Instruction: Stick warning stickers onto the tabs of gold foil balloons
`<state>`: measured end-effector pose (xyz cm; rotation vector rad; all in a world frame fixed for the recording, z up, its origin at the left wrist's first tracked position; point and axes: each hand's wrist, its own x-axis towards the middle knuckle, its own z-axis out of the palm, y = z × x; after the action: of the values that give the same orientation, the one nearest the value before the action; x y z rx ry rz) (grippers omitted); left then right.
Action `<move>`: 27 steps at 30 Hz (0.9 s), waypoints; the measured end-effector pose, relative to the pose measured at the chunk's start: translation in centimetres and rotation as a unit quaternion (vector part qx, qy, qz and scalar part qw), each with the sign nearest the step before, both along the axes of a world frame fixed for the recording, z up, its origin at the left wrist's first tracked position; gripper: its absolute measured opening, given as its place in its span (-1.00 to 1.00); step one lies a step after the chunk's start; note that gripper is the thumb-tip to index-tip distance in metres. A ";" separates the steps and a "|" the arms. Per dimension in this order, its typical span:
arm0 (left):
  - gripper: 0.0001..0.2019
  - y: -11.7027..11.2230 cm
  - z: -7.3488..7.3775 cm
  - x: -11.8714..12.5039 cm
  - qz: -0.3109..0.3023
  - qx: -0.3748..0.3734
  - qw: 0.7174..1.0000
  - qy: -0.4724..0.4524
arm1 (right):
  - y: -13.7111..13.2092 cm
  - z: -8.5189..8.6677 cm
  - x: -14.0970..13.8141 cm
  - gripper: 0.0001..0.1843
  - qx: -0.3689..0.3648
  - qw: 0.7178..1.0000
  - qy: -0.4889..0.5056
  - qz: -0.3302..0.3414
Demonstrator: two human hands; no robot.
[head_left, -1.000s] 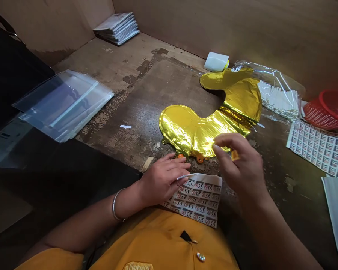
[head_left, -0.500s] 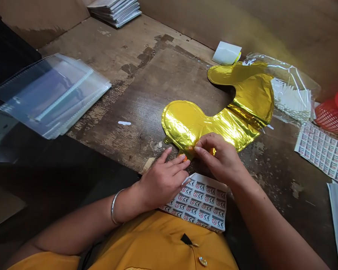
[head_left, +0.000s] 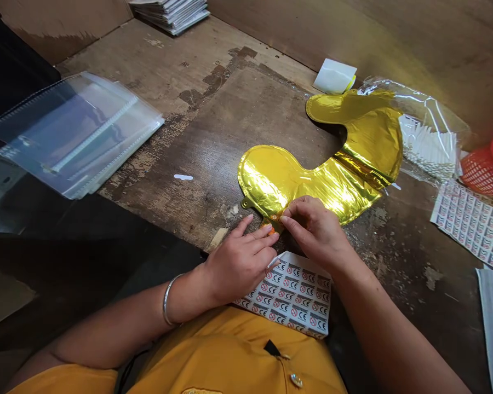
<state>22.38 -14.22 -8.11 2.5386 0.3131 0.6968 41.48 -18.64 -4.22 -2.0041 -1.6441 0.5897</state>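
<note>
A flat gold foil balloon (head_left: 271,172) with a curved shape lies on the worn wooden table. My left hand (head_left: 242,262) rests with fingers stretched out and flat at the balloon's near edge, fingertips over a small orange piece (head_left: 268,227). My right hand (head_left: 312,230) is closed in a pinch against the balloon's lower edge. A bit of orange shows by those fingertips, but what they pinch is too small to make out. Below the hands, a sheet of CE warning stickers (head_left: 296,295) sits at the table's front edge, partly under my left hand.
A stack of clear plastic sleeves (head_left: 90,137) lies at the left. At the right are a clear bag of white sticks (head_left: 427,137), a red basket (head_left: 482,172) and another sticker sheet (head_left: 472,224). A paper stack (head_left: 170,16) stands at the back.
My right hand's fingertips have shifted slightly left and down along the balloon's edge. The left hand stays in place, and the view has moved a little.
</note>
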 end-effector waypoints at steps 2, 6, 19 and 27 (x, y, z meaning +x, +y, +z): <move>-0.78 -0.1 -0.1 0.0 0.007 0.002 1.000 -0.009 | 0.0 0.0 0.0 -0.88 -0.008 1.000 -0.002 -0.003; -0.79 -0.2 -0.2 0.0 0.009 0.001 1.000 -0.011 | 0.1 0.1 -0.1 -0.84 -0.021 1.000 -0.014 -0.008; -0.81 -0.2 -0.4 0.2 0.015 -0.007 1.000 -0.009 | 1.1 -1.7 -0.6 -0.73 0.019 0.979 -0.165 -0.119; -0.84 0.0 0.2 -0.3 0.030 -0.014 0.996 -0.089 | -1.0 0.3 0.1 -0.79 0.135 0.962 -0.212 0.107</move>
<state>22.09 -14.22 -7.92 2.4278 0.3368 0.9270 41.62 -19.67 -3.88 -1.8467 -2.0816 -0.0106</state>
